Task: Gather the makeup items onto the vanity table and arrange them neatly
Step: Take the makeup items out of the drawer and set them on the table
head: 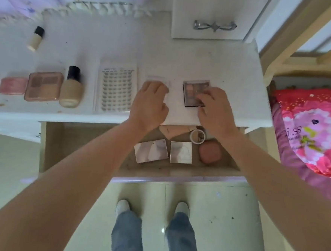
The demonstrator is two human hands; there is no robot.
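Note:
On the white vanity table (pixel 224 57) a row of makeup lies: a pink compact (pixel 12 85), a beige palette (pixel 44 86), a foundation bottle (pixel 71 88) and a lash tray (pixel 116 89). My left hand (pixel 150 102) rests on a clear flat case (pixel 158 80), fingers curled over it. My right hand (pixel 214 111) holds the near right corner of a small dark eyeshadow palette (pixel 193 92) lying on the table. The open drawer (pixel 85 143) below holds two square compacts (pixel 151 150), (pixel 181 152), a pink pouch (pixel 209 152), a tape roll (pixel 197 137) and beige sponges (pixel 172 130).
A small concealer bottle (pixel 36 38) lies at the back left. A white drawer unit with a metal handle (pixel 214 26) stands on the table at the back right. A bed with a pink cover (pixel 313 131) lies to the right. My feet stand on the tiled floor (pixel 223 217).

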